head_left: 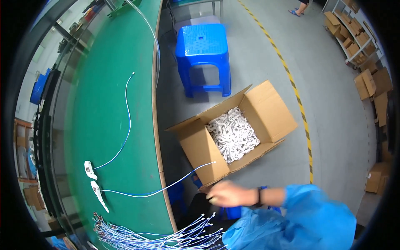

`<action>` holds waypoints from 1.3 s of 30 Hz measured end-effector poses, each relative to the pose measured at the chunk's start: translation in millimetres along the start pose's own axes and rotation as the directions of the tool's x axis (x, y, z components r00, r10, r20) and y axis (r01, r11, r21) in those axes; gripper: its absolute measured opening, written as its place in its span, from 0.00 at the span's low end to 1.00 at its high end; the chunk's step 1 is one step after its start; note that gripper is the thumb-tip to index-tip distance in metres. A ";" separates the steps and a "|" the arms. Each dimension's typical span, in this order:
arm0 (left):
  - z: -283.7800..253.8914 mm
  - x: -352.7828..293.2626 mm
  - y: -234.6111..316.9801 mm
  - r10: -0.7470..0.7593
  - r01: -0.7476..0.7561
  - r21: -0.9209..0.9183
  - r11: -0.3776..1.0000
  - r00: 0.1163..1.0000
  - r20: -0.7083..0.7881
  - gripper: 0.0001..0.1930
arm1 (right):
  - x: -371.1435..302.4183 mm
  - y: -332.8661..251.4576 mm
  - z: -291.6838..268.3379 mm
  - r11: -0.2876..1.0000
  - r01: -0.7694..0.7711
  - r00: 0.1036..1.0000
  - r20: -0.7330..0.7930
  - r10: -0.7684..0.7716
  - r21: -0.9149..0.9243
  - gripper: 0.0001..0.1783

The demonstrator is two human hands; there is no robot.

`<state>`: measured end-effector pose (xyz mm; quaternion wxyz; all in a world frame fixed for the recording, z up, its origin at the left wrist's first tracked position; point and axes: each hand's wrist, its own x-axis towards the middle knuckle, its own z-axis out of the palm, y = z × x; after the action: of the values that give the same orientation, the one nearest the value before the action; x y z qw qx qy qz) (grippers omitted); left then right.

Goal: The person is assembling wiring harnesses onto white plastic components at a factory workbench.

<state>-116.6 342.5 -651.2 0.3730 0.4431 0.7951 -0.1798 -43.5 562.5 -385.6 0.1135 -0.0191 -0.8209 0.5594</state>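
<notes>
My right hand, in a blue sleeve with a dark band at the wrist, is beside the near corner of an open cardboard box. Motion smears its fingers, so I cannot make out whether they hold anything. Inside the box lies a heap of small white plastic parts. On the green table, two white plastic pieces lie one behind the other, each with a thin blue-and-white cable running from it. The nearer cable reaches past the table edge toward the box. My left hand is out of view.
A bundle of blue-and-white cables overhangs the near edge of the green table. A blue plastic stool stands beyond the box. Yellow-black tape crosses the grey floor. Shelves with cartons and a person's legs are far right.
</notes>
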 end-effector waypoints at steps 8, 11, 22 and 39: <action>-75.3 3.9 22.4 -0.058 0.084 -0.100 0.991 0.969 0.240 0.18 | -127.6 110.7 -222.6 0.406 -0.325 0.848 -0.073 0.525 -0.854 0.16; -2.9 -271.6 67.7 -0.424 0.347 -0.864 0.365 0.888 0.178 0.10 | -154.3 151.5 -220.6 0.404 -0.535 0.767 -0.227 0.600 -0.741 0.09; -40.6 -438.6 98.9 -0.641 0.227 -0.972 -0.066 0.736 0.215 0.08 | -86.4 162.3 -204.3 0.356 -0.619 0.696 -0.280 0.661 -0.700 0.13; 5.7 -478.6 108.0 -0.783 -0.224 -0.851 -0.475 0.548 0.294 0.12 | 26.4 122.1 -17.3 0.663 -0.347 0.906 -0.054 0.419 -0.663 0.10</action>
<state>133.9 124.5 -289.9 0.1779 -0.3367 0.7335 0.5630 -77.2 628.1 -487.9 -0.0635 -0.2012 -0.9463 0.2449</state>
